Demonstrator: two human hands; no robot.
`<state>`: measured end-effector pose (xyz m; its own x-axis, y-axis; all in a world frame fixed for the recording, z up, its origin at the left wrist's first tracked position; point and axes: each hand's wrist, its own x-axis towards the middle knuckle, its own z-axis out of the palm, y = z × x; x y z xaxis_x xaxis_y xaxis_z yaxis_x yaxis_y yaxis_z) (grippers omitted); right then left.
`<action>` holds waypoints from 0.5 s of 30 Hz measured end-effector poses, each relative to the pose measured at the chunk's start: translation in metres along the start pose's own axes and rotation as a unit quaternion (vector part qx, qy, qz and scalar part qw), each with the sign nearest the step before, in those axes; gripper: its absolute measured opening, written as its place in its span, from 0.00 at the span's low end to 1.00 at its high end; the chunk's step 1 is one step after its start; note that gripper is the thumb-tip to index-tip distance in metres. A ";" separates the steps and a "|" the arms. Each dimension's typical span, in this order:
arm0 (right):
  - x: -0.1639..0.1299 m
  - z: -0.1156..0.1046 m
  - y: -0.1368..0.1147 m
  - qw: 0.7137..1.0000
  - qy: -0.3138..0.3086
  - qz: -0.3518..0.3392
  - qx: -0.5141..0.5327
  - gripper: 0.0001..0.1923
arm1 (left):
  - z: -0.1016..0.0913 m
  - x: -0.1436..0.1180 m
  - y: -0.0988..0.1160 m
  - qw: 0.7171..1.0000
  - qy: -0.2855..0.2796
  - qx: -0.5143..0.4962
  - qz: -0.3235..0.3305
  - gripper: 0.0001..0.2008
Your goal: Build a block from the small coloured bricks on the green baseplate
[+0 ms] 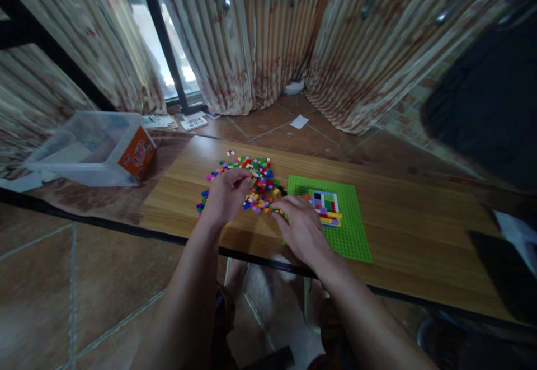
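Observation:
A pile of small colourful toy bricks (262, 177) lies on the wooden table. Over its left part is my left hand (229, 193), thumb and fingertips pinched together; anything between them is too small to make out. My right hand (302, 227) reaches to the pile's right edge, its thumb and forefinger curled close together by a few bricks. Whether a brick is between those fingertips is unclear. Beneath and beside the right hand lies a green baseplate (354, 235). On it, a flat patch of built bricks (329, 205) in white, red, purple and yellow is partly hidden by that hand.
A clear plastic box (96, 177) with an orange label stands left of the wooden table (419, 235). Two red-and-white bricks (230, 153) lie apart behind the pile. A dark object (499, 269) is at the table's right end. Striped curtains (260, 40) hang behind.

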<state>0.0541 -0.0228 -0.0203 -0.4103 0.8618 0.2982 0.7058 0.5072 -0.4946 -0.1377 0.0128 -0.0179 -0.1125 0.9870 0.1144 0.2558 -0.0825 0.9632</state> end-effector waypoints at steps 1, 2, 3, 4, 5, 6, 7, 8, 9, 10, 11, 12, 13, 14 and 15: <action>0.000 0.002 -0.002 1.000 -0.009 -0.003 0.004 0.09 | -0.003 -0.001 0.001 1.000 0.004 0.000 -0.005 0.09; 0.000 0.005 -0.004 1.000 -0.017 -0.006 0.007 0.09 | -0.005 -0.001 0.003 1.000 0.009 0.001 -0.010 0.09; 0.000 0.007 -0.006 1.000 -0.023 -0.008 0.009 0.08 | -0.007 -0.002 0.004 1.000 0.017 0.001 -0.016 0.09; 0.000 0.009 -0.008 1.000 -0.028 -0.010 0.008 0.08 | -0.009 -0.002 0.005 0.999 0.026 0.000 -0.021 0.09; 0.000 0.011 -0.009 0.999 -0.029 -0.011 0.006 0.08 | -0.011 -0.003 0.007 0.999 0.033 -0.003 -0.025 0.09; 0.000 0.013 -0.010 0.999 -0.029 -0.012 0.002 0.07 | -0.013 -0.003 0.007 0.999 0.041 -0.008 -0.027 0.08; 0.000 0.015 -0.011 1.000 -0.028 -0.013 -0.002 0.07 | -0.015 -0.003 0.008 0.998 0.050 -0.016 -0.030 0.08; 0.001 0.016 -0.012 1.000 -0.026 -0.013 -0.006 0.07 | -0.017 -0.003 0.008 0.997 0.058 -0.025 -0.034 0.08; 0.001 0.017 -0.013 1.000 -0.025 -0.013 -0.008 0.07 | -0.020 -0.003 0.008 0.997 0.065 -0.033 -0.039 0.08; 0.001 0.019 -0.014 1.000 -0.023 -0.012 -0.011 0.07 | -0.022 -0.003 0.009 0.996 0.072 -0.038 -0.043 0.08; 0.001 0.020 -0.015 1.000 -0.020 -0.012 -0.013 0.08 | -0.025 -0.003 0.009 0.995 0.081 -0.040 -0.046 0.08; 0.002 0.021 -0.016 1.000 -0.016 -0.012 -0.016 0.08 | -0.027 -0.004 0.010 0.994 0.088 -0.040 -0.049 0.08; 0.002 0.022 -0.016 1.000 -0.011 -0.013 -0.021 0.09 | -0.030 -0.004 0.011 0.993 0.094 -0.040 -0.052 0.08; 0.002 0.023 -0.017 1.000 -0.006 -0.014 -0.026 0.09 | -0.032 -0.005 0.011 0.993 0.101 -0.040 -0.054 0.07; 0.003 0.024 -0.017 0.999 -0.002 -0.016 -0.031 0.09 | -0.035 -0.005 0.012 0.992 0.109 -0.041 -0.057 0.06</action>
<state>0.0268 -0.0289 -0.0304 -0.4355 0.8455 0.3091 0.7264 0.5329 -0.4341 -0.1674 0.0019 0.0017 -0.3425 0.9385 0.0448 0.1510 0.0079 0.9885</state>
